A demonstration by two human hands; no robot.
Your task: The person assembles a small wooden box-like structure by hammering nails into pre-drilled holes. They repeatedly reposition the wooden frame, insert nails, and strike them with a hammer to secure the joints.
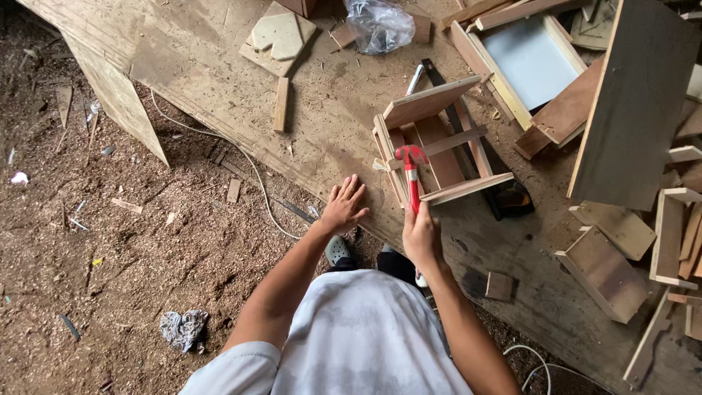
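Head view: right hand (422, 235) grips a red hammer (411, 175) over a small wooden frame (439, 143).
Left hand (342, 206) lies flat, open and empty on the plywood board (219, 80); nailing looks underway, needing a steady strike.

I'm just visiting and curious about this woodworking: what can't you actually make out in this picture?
All in the head view:
- Right hand: its palm and grip on the red hammer face away.
- Wooden frame: its far side and any nails are too small.
- Clear plastic bag: contents unclear through the crumpled plastic.
- Dark panel: cut off by the right edge.
- Left hand: whatever lies under it on the board.
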